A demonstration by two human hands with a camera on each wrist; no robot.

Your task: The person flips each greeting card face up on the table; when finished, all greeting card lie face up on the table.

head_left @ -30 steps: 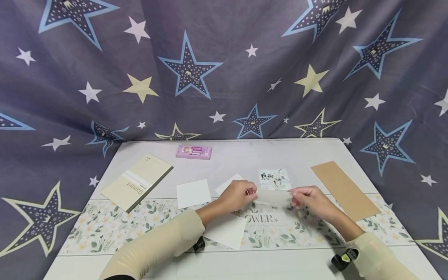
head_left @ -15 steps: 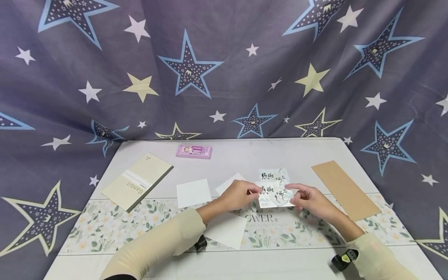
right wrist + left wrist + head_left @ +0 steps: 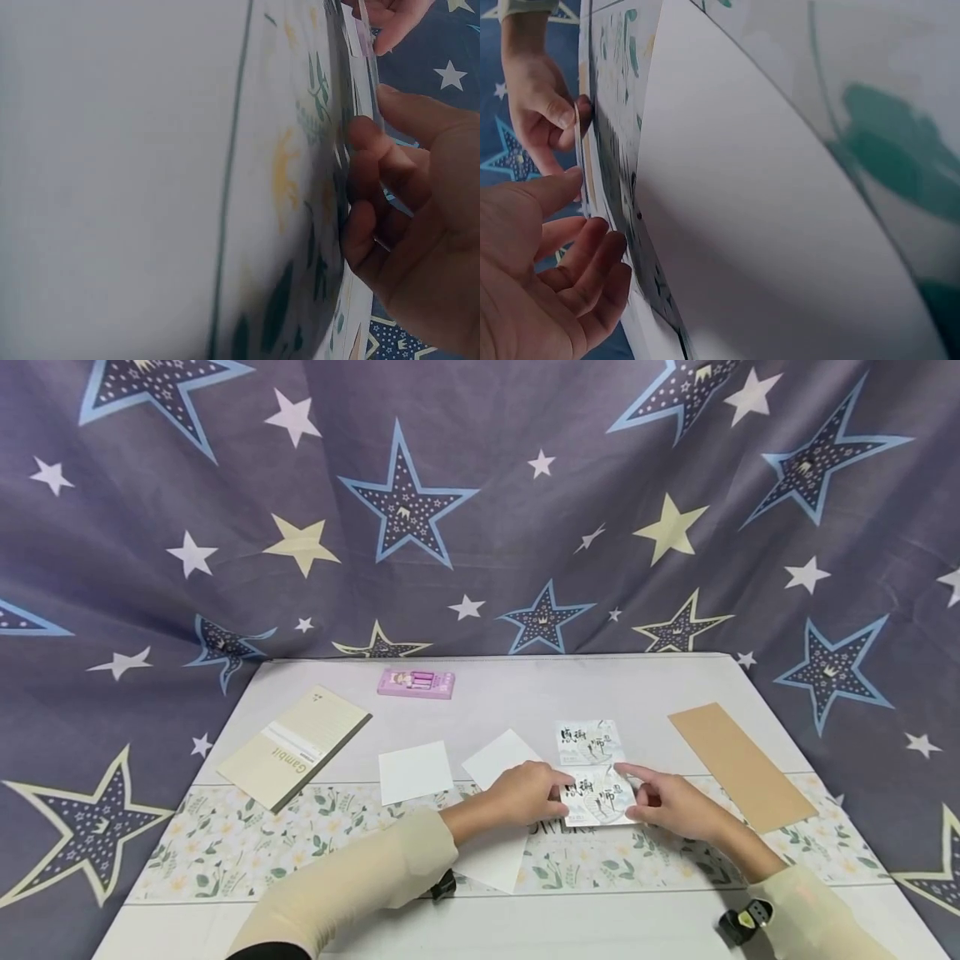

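Observation:
Between both hands lies a square card [image 3: 597,797] with black brush-style characters and a pale grey-blue picture, printed side up. My left hand [image 3: 528,793] pinches its left edge between thumb and fingers. On the opposite edge, my right hand [image 3: 678,806] has thumb and index finger around the card's side. A matching printed card [image 3: 588,743] lies flat just beyond, its lower edge meeting the held one in the head view. From the left wrist view, the held card appears nearly edge-on, close over the table, with the left hand [image 3: 562,262] at its side.
White paper squares lie left of the hands: one [image 3: 415,772] apart, another [image 3: 501,756] behind the left hand, a third [image 3: 491,860] under the left forearm. A cream notebook [image 3: 295,747] is at left, a pink box [image 3: 416,684] at back, a brown paper strip [image 3: 741,767] at right.
The held card showed a plain side one second ago and now shows its printed side. Both hands have brought it slightly toward the person, uncovering more of the card behind it.

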